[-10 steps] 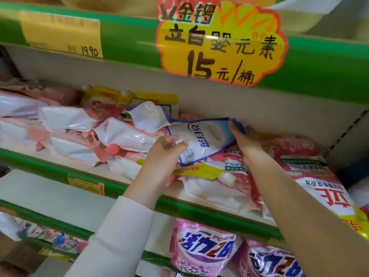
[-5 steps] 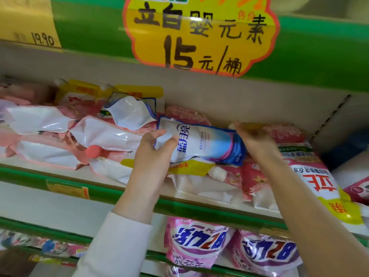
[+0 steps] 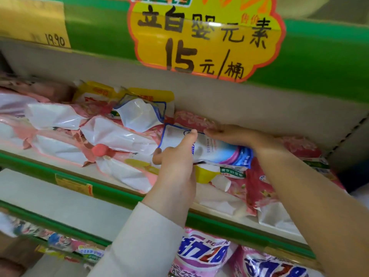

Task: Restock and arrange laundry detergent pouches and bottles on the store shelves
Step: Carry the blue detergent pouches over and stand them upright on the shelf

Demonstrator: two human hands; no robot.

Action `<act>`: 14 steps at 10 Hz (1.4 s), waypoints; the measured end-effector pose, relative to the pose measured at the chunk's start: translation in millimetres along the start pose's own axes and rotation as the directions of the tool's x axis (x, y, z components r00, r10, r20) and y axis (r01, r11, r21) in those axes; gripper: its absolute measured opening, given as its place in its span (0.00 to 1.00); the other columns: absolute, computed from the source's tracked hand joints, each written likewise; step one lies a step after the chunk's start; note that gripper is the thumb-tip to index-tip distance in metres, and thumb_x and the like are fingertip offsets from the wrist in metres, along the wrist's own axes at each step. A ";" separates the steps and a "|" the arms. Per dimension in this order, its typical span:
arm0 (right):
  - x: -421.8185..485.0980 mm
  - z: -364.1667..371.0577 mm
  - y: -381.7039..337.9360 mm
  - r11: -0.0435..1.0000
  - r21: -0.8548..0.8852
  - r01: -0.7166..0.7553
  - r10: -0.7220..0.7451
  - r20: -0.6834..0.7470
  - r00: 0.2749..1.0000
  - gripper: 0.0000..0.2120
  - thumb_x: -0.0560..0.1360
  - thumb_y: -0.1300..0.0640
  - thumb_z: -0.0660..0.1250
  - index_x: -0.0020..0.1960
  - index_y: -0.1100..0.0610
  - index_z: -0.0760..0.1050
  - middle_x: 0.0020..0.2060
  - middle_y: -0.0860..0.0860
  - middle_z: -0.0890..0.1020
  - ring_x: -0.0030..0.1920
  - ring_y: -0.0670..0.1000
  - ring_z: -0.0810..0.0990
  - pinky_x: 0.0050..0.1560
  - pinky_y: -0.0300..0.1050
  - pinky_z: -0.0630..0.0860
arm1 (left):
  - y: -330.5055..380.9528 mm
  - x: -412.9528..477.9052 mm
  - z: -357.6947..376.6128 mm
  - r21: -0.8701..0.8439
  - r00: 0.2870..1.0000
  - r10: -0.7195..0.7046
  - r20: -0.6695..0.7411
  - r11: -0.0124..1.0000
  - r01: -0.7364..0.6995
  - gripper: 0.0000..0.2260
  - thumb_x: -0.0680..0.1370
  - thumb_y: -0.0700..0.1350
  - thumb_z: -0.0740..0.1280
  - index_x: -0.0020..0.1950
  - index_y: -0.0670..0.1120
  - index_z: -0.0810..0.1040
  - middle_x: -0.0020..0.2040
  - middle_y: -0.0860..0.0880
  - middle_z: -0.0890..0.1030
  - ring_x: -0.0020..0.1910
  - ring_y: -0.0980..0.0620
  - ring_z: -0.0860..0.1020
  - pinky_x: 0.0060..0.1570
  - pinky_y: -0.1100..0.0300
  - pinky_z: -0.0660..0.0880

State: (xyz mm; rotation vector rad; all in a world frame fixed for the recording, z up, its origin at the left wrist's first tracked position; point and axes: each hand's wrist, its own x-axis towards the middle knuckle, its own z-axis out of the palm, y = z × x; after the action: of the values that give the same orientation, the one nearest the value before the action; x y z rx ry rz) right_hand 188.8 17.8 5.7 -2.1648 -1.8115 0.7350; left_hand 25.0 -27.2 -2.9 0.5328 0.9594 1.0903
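I see my left hand [image 3: 175, 166] gripping the left end of a blue-and-white pouch [image 3: 215, 149], thumb below and forefinger on top. My right hand [image 3: 235, 134] lies flat along its upper edge, fingers [image 3: 211, 131] stretched leftwards. The pouch lies on its side atop pink pouches [image 3: 259, 184] piled on the green-edged shelf [image 3: 239, 223]. A pink cap [image 3: 100, 149] pokes out further left. Overhead hangs a yellow price sign [image 3: 205, 37] reading 15, and purple pouches [image 3: 201, 254] stand on the shelf below.
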 end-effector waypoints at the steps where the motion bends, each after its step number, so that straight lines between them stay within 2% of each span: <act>1: 3.0 0.1 -0.5 0.996 0.077 0.037 -0.039 0.023 0.999 0.24 0.79 0.46 0.57 0.73 0.53 0.62 0.69 0.49 0.69 0.62 0.42 0.66 0.52 0.26 0.58 | -9.3 15.5 1.5 -0.154 0.995 -0.101 -0.022 0.983 0.097 0.38 0.60 0.51 0.75 0.67 0.42 0.69 0.63 0.42 0.76 0.56 0.45 0.79 0.51 0.50 0.80; 2: -1.2 -2.3 -0.7 0.990 0.123 0.062 -0.065 0.020 0.998 0.24 0.81 0.48 0.54 0.74 0.56 0.59 0.65 0.47 0.68 0.60 0.41 0.62 0.47 0.24 0.57 | -19.0 20.8 0.5 -0.194 0.991 -0.093 -0.094 0.978 0.073 0.25 0.74 0.42 0.70 0.69 0.42 0.65 0.61 0.42 0.78 0.57 0.45 0.79 0.46 0.57 0.80; 3: -4.5 -3.9 1.7 0.984 0.155 0.089 -0.095 0.034 0.995 0.24 0.81 0.50 0.55 0.74 0.55 0.58 0.69 0.49 0.66 0.59 0.40 0.60 0.44 0.19 0.58 | -23.0 17.8 3.4 -0.266 0.995 -0.077 -0.066 0.962 0.057 0.21 0.77 0.39 0.65 0.68 0.39 0.64 0.59 0.39 0.79 0.54 0.45 0.80 0.40 0.60 0.80; 4: -6.9 -4.1 5.8 0.985 0.165 0.046 -0.053 0.041 0.998 0.23 0.79 0.46 0.58 0.71 0.52 0.65 0.64 0.45 0.71 0.57 0.41 0.66 0.46 0.24 0.62 | -18.3 15.9 5.2 -0.294 0.994 -0.096 -0.061 0.953 0.074 0.13 0.77 0.36 0.66 0.60 0.38 0.71 0.50 0.41 0.81 0.34 0.55 0.82 0.29 0.67 0.78; 5: -12.0 -6.7 4.8 0.984 0.179 0.009 -0.023 0.075 0.997 0.16 0.78 0.45 0.59 0.63 0.48 0.69 0.52 0.41 0.72 0.46 0.38 0.71 0.35 0.19 0.66 | -15.6 14.6 9.2 -0.231 0.995 -0.099 0.000 0.968 0.096 0.06 0.75 0.33 0.66 0.51 0.40 0.74 0.40 0.45 0.78 0.30 0.57 0.77 0.29 0.69 0.75; 6: -13.2 -10.2 -1.4 0.979 0.197 -0.049 0.032 0.091 0.995 0.16 0.74 0.39 0.60 0.53 0.49 0.74 0.50 0.46 0.78 0.43 0.41 0.76 0.44 0.31 0.72 | -18.5 9.3 14.9 -0.178 0.997 -0.010 0.075 0.984 0.023 0.14 0.74 0.33 0.67 0.57 0.45 0.72 0.45 0.46 0.80 0.37 0.54 0.79 0.35 0.64 0.77; 7: -13.7 -13.1 -10.6 0.981 0.172 -0.091 0.089 0.021 0.996 0.29 0.70 0.31 0.59 0.52 0.55 0.79 0.50 0.51 0.81 0.48 0.51 0.80 0.55 0.43 0.75 | -21.8 5.1 18.7 -0.126 0.988 0.057 0.143 0.991 -0.039 0.20 0.74 0.38 0.69 0.63 0.52 0.70 0.53 0.49 0.81 0.41 0.56 0.82 0.38 0.62 0.78; 8: -23.3 -10.1 -21.9 0.994 0.081 -0.074 0.079 -0.060 0.995 0.25 0.69 0.30 0.59 0.39 0.53 0.75 0.40 0.50 0.79 0.38 0.48 0.77 0.38 0.41 0.71 | -19.9 4.9 18.5 -0.160 0.983 0.075 0.165 0.986 -0.049 0.23 0.74 0.42 0.69 0.67 0.53 0.68 0.59 0.47 0.80 0.52 0.48 0.80 0.41 0.57 0.77; 9: -41.6 -8.1 -26.4 0.998 0.069 0.005 0.004 -0.120 0.993 0.18 0.74 0.36 0.60 0.34 0.48 0.67 0.32 0.43 0.71 0.33 0.41 0.68 0.29 0.32 0.63 | -19.4 4.0 15.9 -0.219 0.985 0.115 0.131 0.972 -0.084 0.26 0.75 0.40 0.69 0.70 0.52 0.65 0.61 0.46 0.79 0.56 0.48 0.80 0.52 0.53 0.79; 10: -57.3 -8.4 -27.5 0.952 0.303 0.047 -0.014 -0.109 0.994 0.15 0.74 0.39 0.62 0.36 0.49 0.72 0.29 0.41 0.77 0.30 0.41 0.75 0.24 0.25 0.65 | -19.0 1.4 10.9 -0.234 0.992 0.079 0.098 0.971 -0.055 0.25 0.75 0.38 0.68 0.70 0.52 0.65 0.59 0.47 0.80 0.50 0.49 0.82 0.46 0.54 0.81; 11: -71.2 -2.8 -23.8 0.818 0.575 -0.032 0.011 0.040 0.999 0.20 0.69 0.37 0.65 0.50 0.51 0.78 0.41 0.46 0.86 0.40 0.46 0.84 0.41 0.36 0.79 | -17.6 -3.3 4.1 -0.212 0.989 0.023 0.149 0.977 0.009 0.22 0.75 0.39 0.68 0.68 0.49 0.69 0.56 0.45 0.82 0.48 0.47 0.83 0.44 0.53 0.81; 12: -87.9 12.1 -19.5 0.634 0.768 -0.093 -0.008 0.126 0.992 0.15 0.72 0.45 0.65 0.54 0.53 0.78 0.44 0.51 0.86 0.41 0.49 0.85 0.40 0.40 0.81 | -16.4 -11.5 -2.1 -0.152 0.978 0.055 0.199 0.988 -0.025 0.19 0.75 0.36 0.67 0.65 0.44 0.72 0.54 0.43 0.82 0.47 0.47 0.83 0.43 0.56 0.81; 13: -101.6 23.4 -17.8 0.540 0.841 -0.036 0.012 0.035 0.999 0.08 0.75 0.54 0.65 0.50 0.55 0.78 0.42 0.53 0.86 0.39 0.49 0.85 0.37 0.39 0.81 | -16.4 -18.6 -6.2 -0.091 0.956 0.117 0.269 0.991 -0.095 0.20 0.75 0.32 0.66 0.65 0.44 0.70 0.53 0.44 0.82 0.43 0.50 0.83 0.40 0.61 0.81; 14: -114.8 27.9 -22.4 0.533 0.844 0.058 0.053 -0.102 0.993 0.08 0.74 0.55 0.66 0.49 0.57 0.79 0.42 0.54 0.86 0.37 0.50 0.84 0.36 0.39 0.81 | -14.1 -25.0 -10.1 -0.038 0.940 0.146 0.307 0.989 -0.142 0.20 0.75 0.33 0.66 0.66 0.43 0.69 0.54 0.44 0.82 0.46 0.48 0.83 0.42 0.60 0.81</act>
State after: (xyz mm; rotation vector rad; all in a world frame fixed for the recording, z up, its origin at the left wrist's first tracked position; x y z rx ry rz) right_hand 142.6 -92.4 19.0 -1.4655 -1.0027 1.1525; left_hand 19.8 -56.5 -9.4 0.7470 0.6444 1.1038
